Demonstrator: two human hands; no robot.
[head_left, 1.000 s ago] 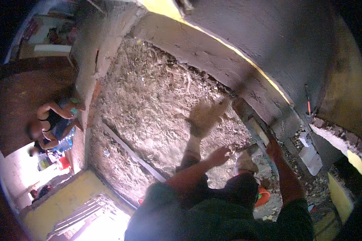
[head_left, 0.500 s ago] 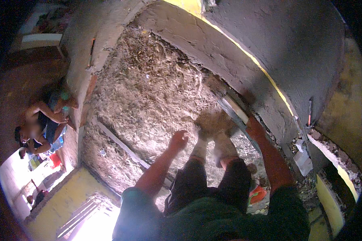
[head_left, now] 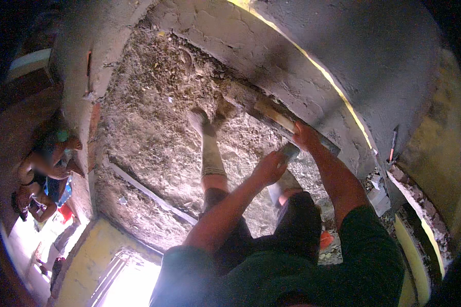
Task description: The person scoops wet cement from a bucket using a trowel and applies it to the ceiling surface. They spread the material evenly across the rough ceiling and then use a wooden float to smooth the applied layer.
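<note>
My right hand is closed on a long plastering float, at the near end of its pale wooden handle. The float lies slantwise along the foot of a mortar-covered wall. My left hand is just below and left of it, fingers curled against a flat grey piece. Whether that piece belongs to the float I cannot tell. Beneath both hands is rough, rubbly ground. One of my feet, in a pale sock, is stretched forward beside the float's far end.
A thin pale strip lies on the ground at the left. A low wall separates me from another person sitting at the far left. An orange object shows by my right leg. Broken masonry edges the right side.
My left hand has moved right and up, from apart to beside the float. The float and right hand have shifted left and up. One foot has stepped forward and left.
</note>
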